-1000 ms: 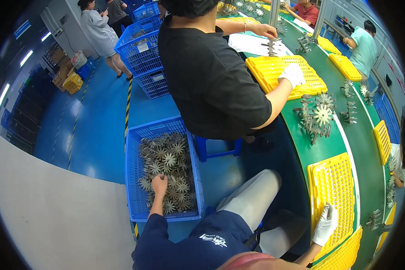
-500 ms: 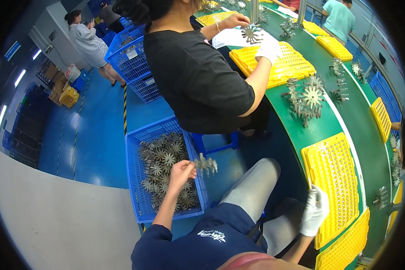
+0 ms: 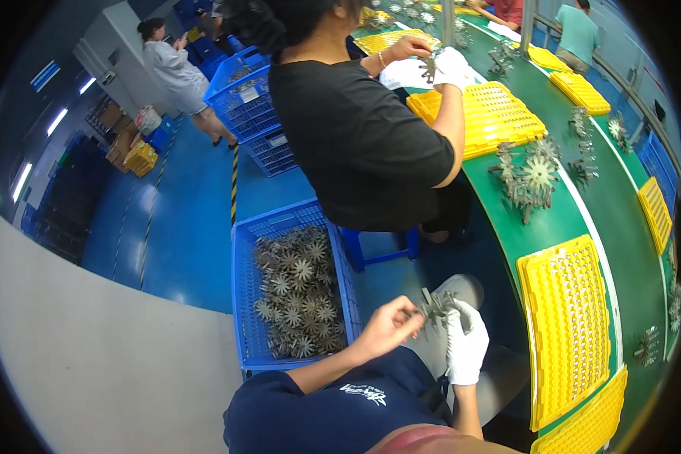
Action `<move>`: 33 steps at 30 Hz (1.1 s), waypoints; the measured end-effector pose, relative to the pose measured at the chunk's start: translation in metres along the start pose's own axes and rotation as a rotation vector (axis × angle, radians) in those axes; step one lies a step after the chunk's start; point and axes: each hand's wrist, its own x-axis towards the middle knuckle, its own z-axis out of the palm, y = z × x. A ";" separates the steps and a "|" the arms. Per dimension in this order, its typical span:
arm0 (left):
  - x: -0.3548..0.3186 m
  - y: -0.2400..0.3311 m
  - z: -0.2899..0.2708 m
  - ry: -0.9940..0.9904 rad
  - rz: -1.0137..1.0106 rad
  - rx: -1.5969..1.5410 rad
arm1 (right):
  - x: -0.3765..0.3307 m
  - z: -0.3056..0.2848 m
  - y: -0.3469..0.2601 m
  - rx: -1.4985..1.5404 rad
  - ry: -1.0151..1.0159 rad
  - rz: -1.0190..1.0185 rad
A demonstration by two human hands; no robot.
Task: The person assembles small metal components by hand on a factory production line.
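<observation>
I have 1 star-shaped grey metal part (image 3: 433,305) over my lap, pinched in my bare left hand (image 3: 390,325) and steadied by my closed, white-gloved right hand (image 3: 465,340). Picking from the blue crate (image 3: 246,303) looks done; next, I judge, comes careful placement on the yellow tray (image 3: 567,325).

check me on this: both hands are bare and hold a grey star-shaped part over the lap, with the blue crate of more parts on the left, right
Not quite. In the head view only the left hand is bare; the right hand wears a white glove. Both do hold the grey star-shaped part over the lap, and the blue crate is on the left.
</observation>
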 end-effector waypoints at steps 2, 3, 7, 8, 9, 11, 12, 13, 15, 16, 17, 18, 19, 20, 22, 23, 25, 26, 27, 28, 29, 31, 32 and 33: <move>-0.003 -0.004 0.012 -0.010 0.127 0.154 | 0.001 -0.004 -0.019 0.051 -0.003 0.145; -0.006 -0.004 0.013 -0.017 0.141 0.211 | 0.001 0.000 -0.017 0.127 0.042 0.116; -0.013 0.021 0.026 -0.045 0.204 0.444 | 0.006 -0.006 0.002 0.142 0.085 0.078; -0.013 0.023 0.027 -0.057 0.242 0.561 | 0.007 -0.008 0.001 0.172 0.067 0.132; -0.014 0.022 0.028 -0.066 0.212 0.554 | 0.007 -0.010 0.000 0.202 0.049 0.186; -0.014 0.022 0.031 -0.069 0.210 0.528 | 0.006 -0.013 -0.004 0.230 0.046 0.159; -0.014 0.022 0.032 -0.074 0.209 0.500 | 0.006 -0.015 -0.009 0.225 0.053 0.154; -0.013 0.021 0.032 -0.074 0.208 0.501 | 0.005 -0.016 -0.011 0.220 0.064 0.150; -0.012 0.021 0.032 -0.110 0.258 0.446 | 0.004 -0.017 -0.008 0.235 0.074 0.155; -0.011 0.020 0.031 -0.109 0.257 0.445 | 0.004 -0.016 -0.005 0.249 0.094 0.143; -0.011 0.020 0.029 -0.119 0.250 0.447 | 0.003 -0.016 -0.004 0.262 0.114 0.129; -0.011 0.020 0.027 -0.128 0.243 0.448 | 0.002 -0.016 -0.007 0.256 0.116 0.120; -0.011 0.023 0.028 -0.134 0.242 0.451 | 0.002 -0.018 -0.010 0.258 0.122 0.123; -0.011 0.028 0.030 -0.042 0.386 0.538 | 0.002 -0.021 -0.013 0.273 0.113 0.141; -0.006 0.036 0.027 -0.013 0.605 0.568 | 0.002 -0.023 -0.013 0.286 0.110 0.158; -0.003 0.041 0.027 -0.020 0.606 0.566 | 0.003 -0.023 -0.011 0.271 0.111 0.138; -0.002 0.053 0.028 -0.119 0.764 0.546 | 0.002 -0.025 -0.012 0.256 0.118 0.118; -0.003 0.053 0.028 -0.126 0.765 0.546 | 0.001 -0.027 -0.017 0.257 0.097 0.142; -0.003 0.051 0.029 -0.151 0.674 0.517 | 0.001 -0.029 -0.022 0.260 0.077 0.167; -0.003 0.051 0.031 -0.183 0.582 0.486 | -0.002 -0.031 -0.026 0.229 0.051 0.168; -0.002 0.056 0.033 -0.171 0.579 0.472 | -0.005 -0.032 -0.030 0.199 0.026 0.171; 0.001 0.055 0.032 -0.183 0.631 0.484 | -0.009 -0.033 -0.040 0.126 0.006 0.151; 0.001 0.058 0.032 -0.198 0.594 0.458 | -0.011 -0.035 -0.044 0.115 0.003 0.134; 0.001 0.062 0.031 -0.220 0.562 0.432 | -0.013 -0.037 -0.044 0.112 -0.018 0.134</move>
